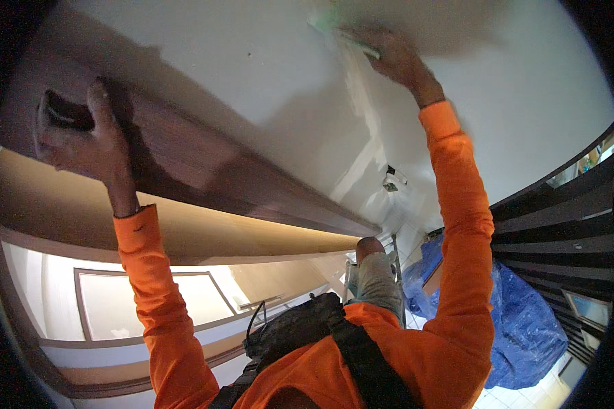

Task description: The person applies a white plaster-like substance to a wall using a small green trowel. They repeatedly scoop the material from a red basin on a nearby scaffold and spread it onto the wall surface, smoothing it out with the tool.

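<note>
My right hand (397,60) is raised to a white plastered surface (273,61). Its fingers close on a thin, flat, pale tool (361,46), whose exact kind I cannot make out; a greenish glow lies beside its far end. From there a whiter streak of filler (363,116) runs down the surface. Over at the left, my left hand (92,146) is against a brown wood-toned panel (191,143). Its thumb and fingers curve around a dark object (68,112), too shadowed to name.
A small fitting (392,181) pokes out near the streak's lower end. Below are my bent knee (370,247) and part of a metal ladder (397,266). A blue tarp (525,320) bulges at lower right beside dark slats (559,235). A black bag (293,330) hangs at my chest.
</note>
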`<state>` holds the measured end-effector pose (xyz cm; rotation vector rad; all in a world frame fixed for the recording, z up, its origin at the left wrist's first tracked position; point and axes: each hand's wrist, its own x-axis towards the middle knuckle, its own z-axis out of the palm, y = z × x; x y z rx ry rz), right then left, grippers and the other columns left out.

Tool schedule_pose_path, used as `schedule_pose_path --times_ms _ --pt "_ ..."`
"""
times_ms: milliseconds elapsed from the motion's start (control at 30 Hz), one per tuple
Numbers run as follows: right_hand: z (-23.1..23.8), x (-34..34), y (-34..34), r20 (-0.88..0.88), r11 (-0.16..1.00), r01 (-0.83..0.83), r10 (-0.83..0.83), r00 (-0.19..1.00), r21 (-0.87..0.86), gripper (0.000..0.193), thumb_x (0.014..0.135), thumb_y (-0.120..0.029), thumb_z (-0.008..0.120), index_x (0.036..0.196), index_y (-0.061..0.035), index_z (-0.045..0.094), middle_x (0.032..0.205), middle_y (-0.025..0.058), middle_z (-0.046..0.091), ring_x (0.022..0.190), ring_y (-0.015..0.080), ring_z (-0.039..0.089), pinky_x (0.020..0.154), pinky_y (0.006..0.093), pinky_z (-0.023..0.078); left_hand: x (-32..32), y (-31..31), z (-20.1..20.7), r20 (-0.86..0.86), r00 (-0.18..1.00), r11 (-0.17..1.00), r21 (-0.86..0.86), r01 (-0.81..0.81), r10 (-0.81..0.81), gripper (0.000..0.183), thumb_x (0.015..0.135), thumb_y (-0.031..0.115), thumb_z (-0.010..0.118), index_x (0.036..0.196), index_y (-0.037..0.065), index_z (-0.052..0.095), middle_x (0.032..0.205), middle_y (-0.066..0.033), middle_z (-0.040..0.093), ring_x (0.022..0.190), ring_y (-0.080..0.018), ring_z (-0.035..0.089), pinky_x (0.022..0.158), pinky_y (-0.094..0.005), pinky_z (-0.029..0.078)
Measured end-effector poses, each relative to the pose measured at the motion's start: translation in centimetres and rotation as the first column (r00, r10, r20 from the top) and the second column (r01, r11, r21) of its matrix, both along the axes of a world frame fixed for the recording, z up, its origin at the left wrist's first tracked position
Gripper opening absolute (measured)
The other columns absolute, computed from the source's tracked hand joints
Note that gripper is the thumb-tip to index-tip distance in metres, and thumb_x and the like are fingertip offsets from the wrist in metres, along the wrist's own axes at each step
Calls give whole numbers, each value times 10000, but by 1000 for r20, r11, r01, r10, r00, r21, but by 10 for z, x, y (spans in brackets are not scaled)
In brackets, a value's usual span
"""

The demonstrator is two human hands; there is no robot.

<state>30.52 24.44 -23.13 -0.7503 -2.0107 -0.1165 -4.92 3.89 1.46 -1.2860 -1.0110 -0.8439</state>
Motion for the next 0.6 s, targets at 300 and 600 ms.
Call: schedule_pose_path --times_ms 300,600 --pt "-196 4 -11 -118 924 -107 68 991 -366 642 762 16 593 1360 -217 573 1405 90 549 1275 343 509 1126 452 352 5 0 -5 12 996 996 -4 91 -91 685 770 343 827 1226 -80 540 1181 -251 542 1122 -384 500 995 -491 413" --pt "-222 -8 -66 -593 643 -384 -136 794 -662 491 911 -42 546 1391 -144 531 1239 207 631 1020 352 653 931 443 529 12 -1 -7 12 998 998 -6 59 -59 722 752 403 819 1244 -44 537 1207 -245 547 1148 -394 506 1015 -502 399"
